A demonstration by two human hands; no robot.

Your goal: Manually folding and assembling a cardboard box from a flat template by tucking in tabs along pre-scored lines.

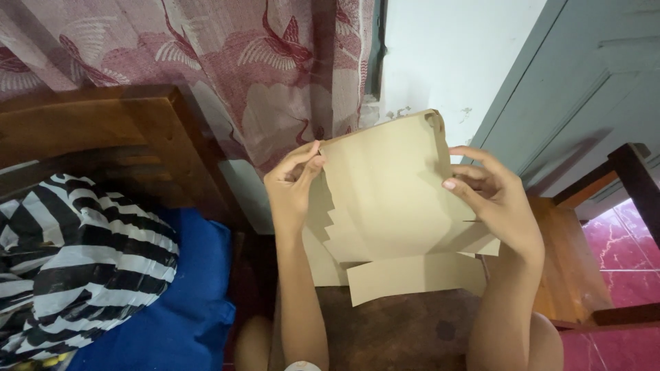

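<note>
A tan cardboard piece (388,199) with cut flaps and a zigzag edge is held up in front of me, above a dark wooden seat (405,330). My left hand (292,182) pinches its upper left corner between thumb and fingers. My right hand (491,196) grips its right edge, thumb on the front face. A loose flap of the cardboard (416,275) hangs at the bottom, just over the seat.
A black-and-white striped cloth (69,254) lies on a blue cushion (185,302) at the left, by a wooden frame (103,130). A red patterned curtain (227,62) hangs behind. A grey door (570,89) and a wooden chair (584,254) are at right, over a red floor (629,233).
</note>
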